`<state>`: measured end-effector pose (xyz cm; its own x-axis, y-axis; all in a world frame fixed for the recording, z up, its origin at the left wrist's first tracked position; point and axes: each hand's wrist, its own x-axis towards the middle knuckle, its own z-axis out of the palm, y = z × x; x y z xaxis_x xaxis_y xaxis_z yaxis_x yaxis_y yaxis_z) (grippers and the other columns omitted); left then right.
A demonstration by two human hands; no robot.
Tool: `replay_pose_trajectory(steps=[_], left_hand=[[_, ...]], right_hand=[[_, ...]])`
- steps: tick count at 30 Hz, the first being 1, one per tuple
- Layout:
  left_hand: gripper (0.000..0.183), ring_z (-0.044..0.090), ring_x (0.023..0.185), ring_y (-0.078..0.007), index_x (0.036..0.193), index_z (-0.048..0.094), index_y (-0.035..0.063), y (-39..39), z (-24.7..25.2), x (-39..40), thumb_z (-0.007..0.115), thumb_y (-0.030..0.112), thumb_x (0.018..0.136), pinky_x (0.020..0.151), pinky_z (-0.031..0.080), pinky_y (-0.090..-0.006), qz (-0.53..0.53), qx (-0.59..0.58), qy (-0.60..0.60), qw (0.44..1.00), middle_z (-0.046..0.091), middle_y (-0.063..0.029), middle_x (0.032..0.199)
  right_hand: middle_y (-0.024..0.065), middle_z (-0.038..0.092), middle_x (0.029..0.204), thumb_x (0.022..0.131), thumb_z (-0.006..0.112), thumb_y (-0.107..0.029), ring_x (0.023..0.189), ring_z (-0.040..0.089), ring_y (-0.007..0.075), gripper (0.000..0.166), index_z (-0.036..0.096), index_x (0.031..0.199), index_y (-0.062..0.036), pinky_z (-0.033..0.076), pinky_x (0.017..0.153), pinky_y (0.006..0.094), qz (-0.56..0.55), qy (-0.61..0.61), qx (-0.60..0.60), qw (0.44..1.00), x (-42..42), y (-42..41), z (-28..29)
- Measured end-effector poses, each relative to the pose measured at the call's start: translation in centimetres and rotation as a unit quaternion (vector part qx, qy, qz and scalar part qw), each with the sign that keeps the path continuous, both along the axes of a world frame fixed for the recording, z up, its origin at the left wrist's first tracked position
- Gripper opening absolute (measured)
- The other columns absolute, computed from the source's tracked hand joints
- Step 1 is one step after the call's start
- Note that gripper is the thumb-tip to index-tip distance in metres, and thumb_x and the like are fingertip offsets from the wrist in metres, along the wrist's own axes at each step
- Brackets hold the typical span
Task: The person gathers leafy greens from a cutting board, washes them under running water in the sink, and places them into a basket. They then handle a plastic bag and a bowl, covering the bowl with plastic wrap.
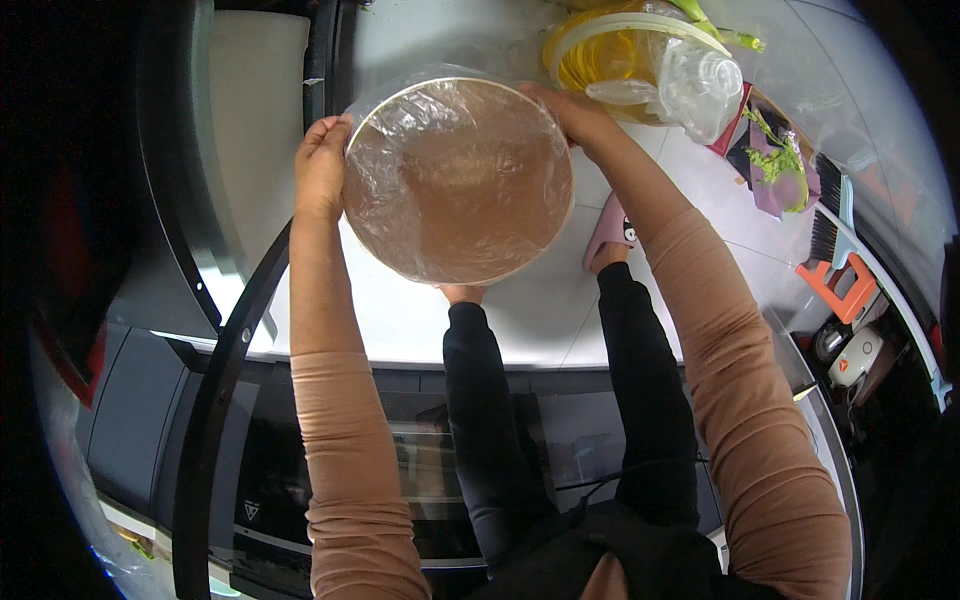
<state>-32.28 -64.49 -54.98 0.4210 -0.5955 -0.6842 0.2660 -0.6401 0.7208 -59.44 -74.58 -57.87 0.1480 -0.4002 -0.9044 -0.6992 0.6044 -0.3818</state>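
Note:
A wide round vessel [457, 187] with a pale rim is held up in front of me, above the floor. Clear, crinkled plastic film [420, 124] stretches over its top, and brown shows through. At the left rim, my left hand [321, 165] pinches the film and the edge. My right hand [574, 116] grips the upper right side, its fingertips partly hidden by the rim and film. Loose film sticks out past the far edge. Whether the brown is contents or the vessel's own base, I cannot tell.
A large bottle of yellow oil [607, 56] and a clear plastic bottle [701, 86] stand at upper right. Leafy greens [780, 157], a brush [840, 202] and an orange handle [840, 289] lie along the right. A dark curved frame [225, 397] rises at left; a pink slipper [607, 232] is below.

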Motion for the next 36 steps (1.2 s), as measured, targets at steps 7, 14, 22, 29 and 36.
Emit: replay_pose_trajectory(steps=[7, 14, 22, 29, 36], left_hand=[[0.055, 0.054, 0.092, -0.018, 0.111, 0.052, -0.0018, 2.3, -2.0, 1.1, 0.062, 0.04, 0.076, 0.082, 0.042, -0.0279, -0.02, 0.102, 0.023, 0.994, 0.057, -0.0114, 0.103], [0.057, 0.051, 0.101, -0.0225, 0.115, 0.049, -0.0008, 5.6, -4.1, 1.7, 0.036, 0.048, 0.088, 0.089, 0.037, -0.0318, 0.114, 0.107, 0.149, 0.977, 0.054, -0.0131, 0.111], [0.064, 0.039, 0.116, -0.025, 0.126, 0.037, 0.0043, 8.9, 0.9, -1.5, 0.027, 0.054, 0.087, 0.098, 0.028, -0.0384, 0.072, 0.1, 0.064, 0.99, 0.042, -0.0125, 0.127], [0.058, 0.041, 0.113, -0.0289, 0.13, 0.028, 0.0042, 12.2, 6.6, -8.8, 0.039, 0.042, 0.087, 0.088, 0.04, -0.0411, 0.114, 0.086, -0.026, 0.989, 0.038, -0.0158, 0.125], [0.044, 0.044, 0.109, -0.023, 0.126, 0.031, -0.0013, 12.0, 4.4, -9.5, 0.046, 0.012, 0.087, 0.091, 0.035, -0.0314, 0.097, 0.013, -0.012, 0.995, 0.044, -0.016, 0.12]], right_hand=[[0.0, 0.051, 0.06, 0.073, 0.066, -0.037, 0.053, 0.049, 0.0111, 0.03, 0.058, 0.073, -0.0082, 0.04, 0.049, 0.0231, -0.281, -0.111, 0.136, 0.944, -2.1, 2.6, -2.5], [0.0024, 0.055, 0.077, 0.077, 0.064, -0.023, 0.058, 0.052, 0.0113, 0.029, 0.055, 0.098, -0.0058, 0.047, 0.051, 0.0241, -0.389, -0.04, 0.126, 0.912, -8.8, 7.3, -1.2], [0.0134, 0.059, 0.094, 0.076, 0.064, -0.02, 0.069, 0.059, 0.0178, 0.045, 0.048, 0.112, 0.0012, 0.048, 0.061, 0.0286, -0.145, 0.144, -0.417, 0.885, -19.3, 1.2, 3.2], [0.0099, 0.062, 0.073, 0.078, 0.059, -0.022, 0.058, 0.058, 0.0186, 0.027, 0.059, 0.1, -0.0056, 0.046, 0.058, 0.0298, -0.052, 0.135, -0.427, 0.893, -18.1, -4.9, 5.7], [0.0154, 0.061, 0.081, 0.08, 0.056, -0.019, 0.068, 0.059, 0.0228, 0.025, 0.059, 0.098, -0.0016, 0.047, 0.064, 0.0308, 0.039, 0.149, -0.608, 0.779, -18.5, -4.4, 10.2]])
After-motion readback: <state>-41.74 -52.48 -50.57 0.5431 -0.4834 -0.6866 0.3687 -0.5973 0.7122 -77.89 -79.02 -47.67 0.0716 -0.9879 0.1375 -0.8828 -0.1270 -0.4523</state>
